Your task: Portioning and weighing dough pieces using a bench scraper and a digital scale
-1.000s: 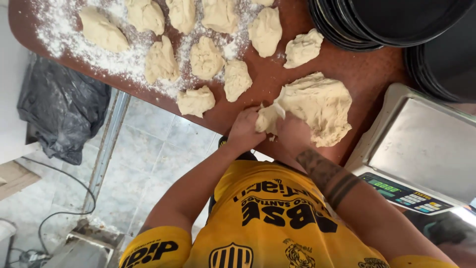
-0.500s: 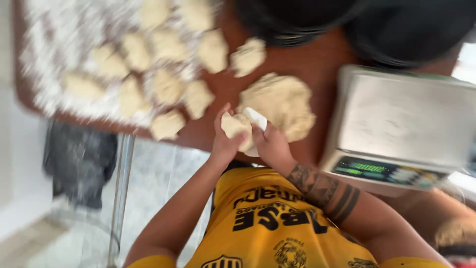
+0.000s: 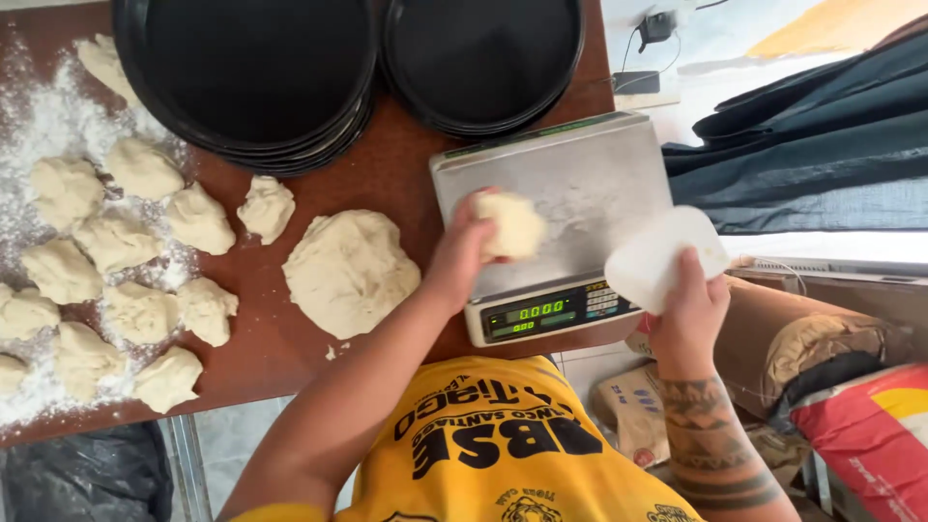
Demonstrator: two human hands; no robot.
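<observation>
Left hand (image 3: 462, 253) curled around a small pale lump of raw dough (image 3: 511, 225), fingers pinching it from the side, held over the steel platter of the grey digital scale (image 3: 570, 184) (whether the lump touches the platter, cannot tell). Right hand (image 3: 688, 311) closed on a white rounded plastic scraper (image 3: 663, 253), held off the scale's right edge, past the table. Scale sits on the reddish-brown wooden table (image 3: 387, 174). Just left of the scale, a large mound of pale dough (image 3: 348, 273). Further left, about a dozen portioned dough pieces (image 3: 116, 242) on a floured patch. Two stacks of round black pans (image 3: 261, 68) at the table's far edge.
</observation>
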